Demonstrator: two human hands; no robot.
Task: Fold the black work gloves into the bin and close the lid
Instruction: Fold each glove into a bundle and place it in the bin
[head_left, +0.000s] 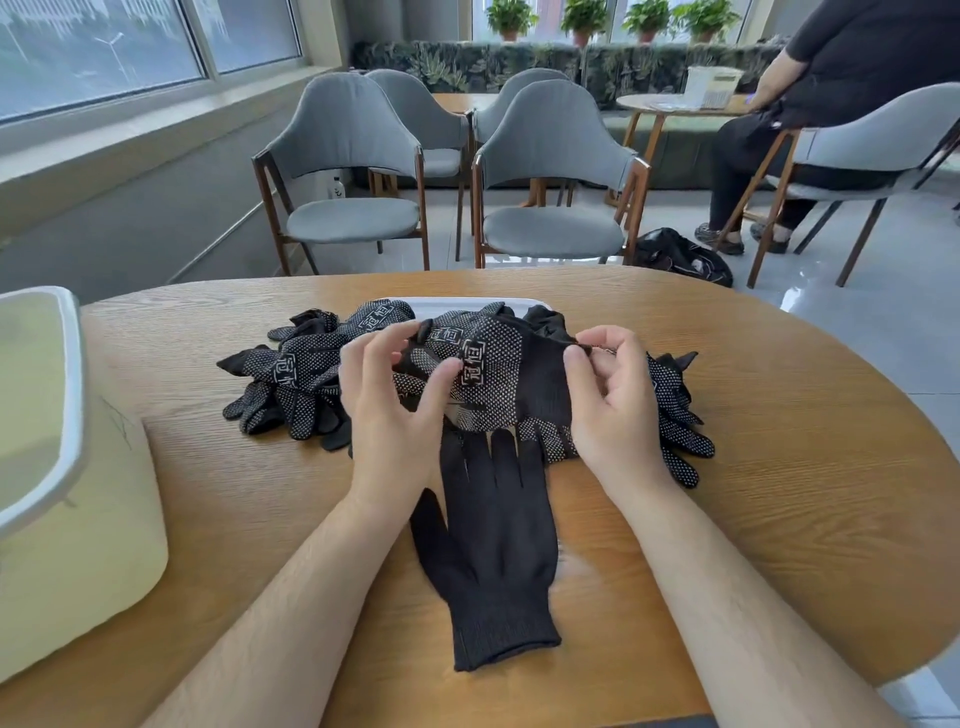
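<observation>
A heap of black work gloves (291, 379) with white grip dots lies mid-table. One dotted glove (498, 364) is held up above the heap: my left hand (389, 400) pinches its finger end and my right hand (613, 395) pinches its cuff edge. Below it a plain black glove (493, 545) lies flat on the wood, fingers pointing away from me, cuff toward me. The pale bin (78, 519) stands at the left edge, open at the top. Its white lid (467, 303) lies flat behind the heap, mostly covered by gloves.
The oval wooden table (805, 493) has bare surface at right and near me. Grey chairs (550, 171) stand beyond the far edge. A seated person (810, 104) is at the back right, with a black bag (680, 254) on the floor.
</observation>
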